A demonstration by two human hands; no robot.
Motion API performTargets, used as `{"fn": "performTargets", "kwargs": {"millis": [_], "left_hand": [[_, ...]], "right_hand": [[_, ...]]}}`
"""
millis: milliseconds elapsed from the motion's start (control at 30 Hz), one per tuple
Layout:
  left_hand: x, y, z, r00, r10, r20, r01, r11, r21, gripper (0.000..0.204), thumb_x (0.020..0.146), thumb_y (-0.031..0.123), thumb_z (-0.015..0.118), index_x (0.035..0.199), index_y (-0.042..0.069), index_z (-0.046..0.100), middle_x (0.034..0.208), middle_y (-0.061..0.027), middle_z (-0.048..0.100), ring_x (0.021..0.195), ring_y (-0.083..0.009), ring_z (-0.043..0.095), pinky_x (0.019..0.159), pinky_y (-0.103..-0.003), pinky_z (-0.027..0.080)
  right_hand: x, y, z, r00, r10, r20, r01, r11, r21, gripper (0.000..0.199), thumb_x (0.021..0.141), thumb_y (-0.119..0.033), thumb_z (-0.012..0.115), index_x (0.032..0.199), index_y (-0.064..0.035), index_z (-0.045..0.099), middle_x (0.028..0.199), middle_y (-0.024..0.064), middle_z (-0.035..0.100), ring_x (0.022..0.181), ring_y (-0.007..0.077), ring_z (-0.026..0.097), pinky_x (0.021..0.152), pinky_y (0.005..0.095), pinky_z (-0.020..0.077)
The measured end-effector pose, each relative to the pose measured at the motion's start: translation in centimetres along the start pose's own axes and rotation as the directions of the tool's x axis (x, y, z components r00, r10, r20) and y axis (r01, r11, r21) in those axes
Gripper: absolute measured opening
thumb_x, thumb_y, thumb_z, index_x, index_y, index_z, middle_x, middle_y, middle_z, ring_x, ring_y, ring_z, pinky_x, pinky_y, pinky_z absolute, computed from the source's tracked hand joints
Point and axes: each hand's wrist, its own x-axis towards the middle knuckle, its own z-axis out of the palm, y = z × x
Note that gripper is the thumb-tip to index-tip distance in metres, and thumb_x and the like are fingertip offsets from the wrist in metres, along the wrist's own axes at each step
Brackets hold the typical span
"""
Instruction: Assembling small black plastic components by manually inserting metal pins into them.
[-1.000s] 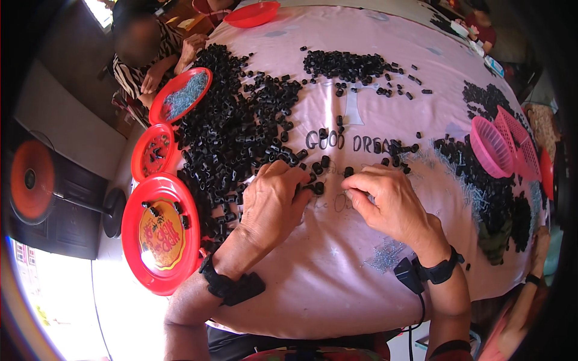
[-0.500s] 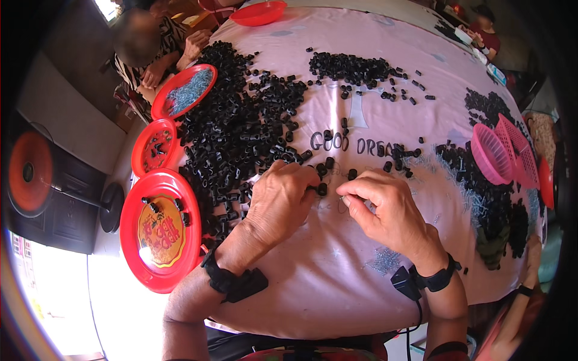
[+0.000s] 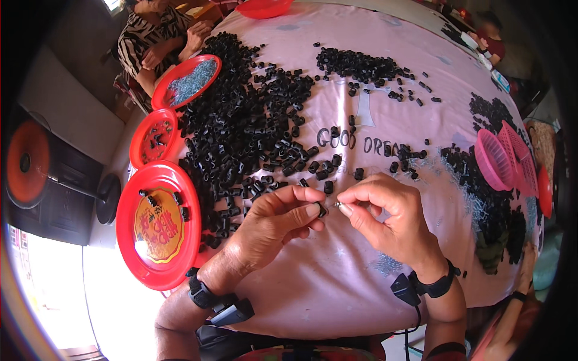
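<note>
Between the thumb and fingers of my left hand [image 3: 274,219] is a small black plastic fitting [image 3: 321,209]. My right hand [image 3: 388,210], pinched closed, holds a tiny silvery screw [image 3: 336,204] against or just beside the fitting's right side; whether they touch is too small to tell. Several loose black fittings [image 3: 328,187] lie just beyond my fingertips. A large heap of the same fittings [image 3: 241,120] spreads over the pink cloth to the left. Beside my left forearm, a red plate [image 3: 127,240] carries several black pieces.
Farther up the left edge stand a red bowl of small parts [image 3: 136,141] and a red plate of screws [image 3: 192,84]. Pink baskets [image 3: 495,159] sit among black piles at right. A fan [image 3: 27,162] is at far left. Other people sit around the table.
My left hand has drawn back from the loose fittings toward me, and the black fitting now shows in its fingers. My right hand's pinch has stayed close, now meeting it with the screw.
</note>
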Motion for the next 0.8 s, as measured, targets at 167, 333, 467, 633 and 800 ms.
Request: {"fn": "performTargets", "kwargs": {"millis": [167,333,467,633,800], "left_hand": [[0.2,-1.3,-0.5,0.997,-0.041,0.059,0.053,0.972,-0.231,0.029,0.105,0.015,0.066,0.132,0.007,0.065,0.105,-0.0024,0.072,0.095,-0.0119,0.070,0.080,-0.023,0.055],[0.2,-1.7,-0.3,0.996,-0.043,0.075,0.060,0.970,-0.235,0.028,0.105,0.014,0.065,0.132,0.007,0.065,0.110,-0.0057,0.073,0.098,-0.0147,0.073,0.077,-0.023,0.056],[0.1,-1.9,0.0,0.997,-0.032,0.064,0.040,0.991,-0.131,0.022,0.106,0.013,0.063,0.127,0.007,0.065,0.112,-0.0082,0.074,0.097,-0.0166,0.074,0.074,-0.024,0.057],[0.0,-2.3,-0.1,0.997,-0.015,0.071,0.021,0.996,-0.085,0.021,0.106,0.012,0.062,0.126,0.008,0.065,0.113,-0.0101,0.075,0.094,-0.0174,0.075,0.072,-0.025,0.058],[-0.1,-2.1,0.2,0.997,-0.007,0.081,0.012,0.998,-0.065,0.022,0.107,0.016,0.061,0.127,0.006,0.065,0.113,-0.0103,0.075,0.094,-0.0162,0.074,0.074,-0.025,0.058]], "right_hand": [[-0.2,-0.2,0.6,0.990,-0.142,0.020,0.143,0.990,-0.004,0.018,0.084,0.003,0.077,0.100,-0.0034,0.074,0.090,0.0098,0.072,0.080,0.0252,0.069,0.072,0.0355,0.0560],[-0.1,-0.1,1.0,0.989,-0.144,0.019,0.145,0.987,-0.064,0.018,0.083,0.004,0.078,0.099,-0.0037,0.074,0.090,0.0099,0.072,0.081,0.0255,0.069,0.071,0.0364,0.0561],[-0.2,0.0,1.2,0.979,-0.204,0.009,0.204,0.974,-0.101,0.021,0.082,0.005,0.077,0.101,-0.0037,0.074,0.091,0.0091,0.072,0.079,0.0256,0.068,0.069,0.0365,0.0557],[0.1,-0.2,1.1,0.965,-0.260,0.043,0.264,0.953,-0.146,0.033,0.081,0.008,0.075,0.111,-0.0041,0.076,0.093,0.0086,0.072,0.078,0.0250,0.068,0.068,0.0361,0.0555],[0.1,0.0,1.1,0.960,-0.276,0.047,0.280,0.950,-0.137,0.038,0.080,0.009,0.074,0.116,-0.0045,0.076,0.092,0.0083,0.071,0.077,0.0242,0.067,0.068,0.0355,0.0554]]}}
